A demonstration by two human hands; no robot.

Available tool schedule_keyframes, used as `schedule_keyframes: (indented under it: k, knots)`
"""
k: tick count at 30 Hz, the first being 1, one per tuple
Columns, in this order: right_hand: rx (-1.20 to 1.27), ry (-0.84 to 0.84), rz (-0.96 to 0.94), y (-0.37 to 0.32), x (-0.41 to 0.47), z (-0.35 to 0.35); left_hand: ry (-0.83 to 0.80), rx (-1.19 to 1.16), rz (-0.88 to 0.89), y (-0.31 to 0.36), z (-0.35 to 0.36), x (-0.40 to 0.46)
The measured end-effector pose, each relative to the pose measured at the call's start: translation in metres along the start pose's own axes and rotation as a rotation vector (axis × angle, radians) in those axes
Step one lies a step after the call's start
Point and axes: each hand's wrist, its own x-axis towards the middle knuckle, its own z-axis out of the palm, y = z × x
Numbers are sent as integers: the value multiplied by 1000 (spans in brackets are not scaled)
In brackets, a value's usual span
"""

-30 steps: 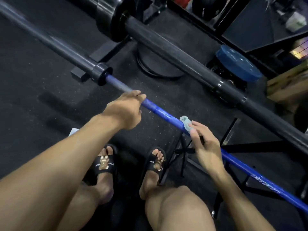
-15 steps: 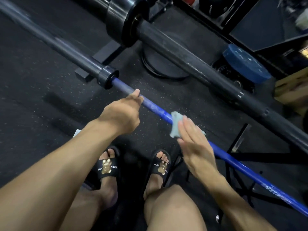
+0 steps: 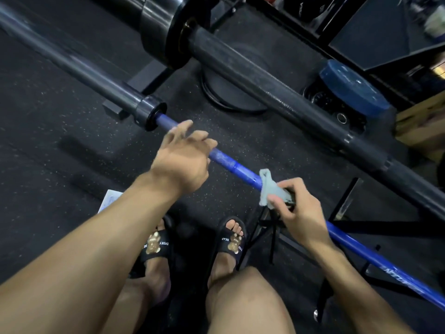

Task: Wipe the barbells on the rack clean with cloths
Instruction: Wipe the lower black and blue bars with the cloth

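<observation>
Steel by the look of it, the blue barbell should be rigid and heavy, its painted shaft likely slick under a damp wipe; judged from this, it wants steadying on the bare shaft just beside the collar, well clear of the stretch being cleaned. It runs diagonally from that dark collar at centre left of the frame down to the lower right edge, resting on a dark stand partly hidden behind the wrist; pale scuffs or chalk mark the shaft right of the left hand; white lettering shows near the lower right. The cloth is small, pale grey-green, soft and limp; it will fold round the shaft readily.

Left hand: fingers loosely spread over the shaft near the collar; whether they touch it cannot be told. Right hand: thumb and fingers pinching the cloth against the shaft at centre frame.

A thicker black barbell with a plate crosses the upper frame, untouched.
</observation>
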Motion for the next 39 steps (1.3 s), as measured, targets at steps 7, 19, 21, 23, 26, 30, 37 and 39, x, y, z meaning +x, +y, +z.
schedule_keyframes:
  k: [7,19,21,23,26,30,37,39]
  knots:
    - [-219,-371,-271,-45,46,7,-140,-138,-24,10,-5,17]
    - [-159,-376,-278,-44,45,12,-100,-273,-61,-3,-2,23]
    - [-223,-342,-247,-50,56,20,-115,-261,-64,0,-4,23]
    - [-217,-324,-210,-58,68,23,-115,-250,-69,3,-9,21]
    - [-125,-363,-198,-58,61,18,-106,-260,-90,5,-15,19]
    - [-270,-401,-201,-61,55,21,-112,-269,-107,6,-15,19]
    - [-273,-368,-220,-71,62,29,-121,-252,-93,6,-15,21]
    - [-311,-340,-211,-70,58,33,-131,-267,-97,6,-13,22]
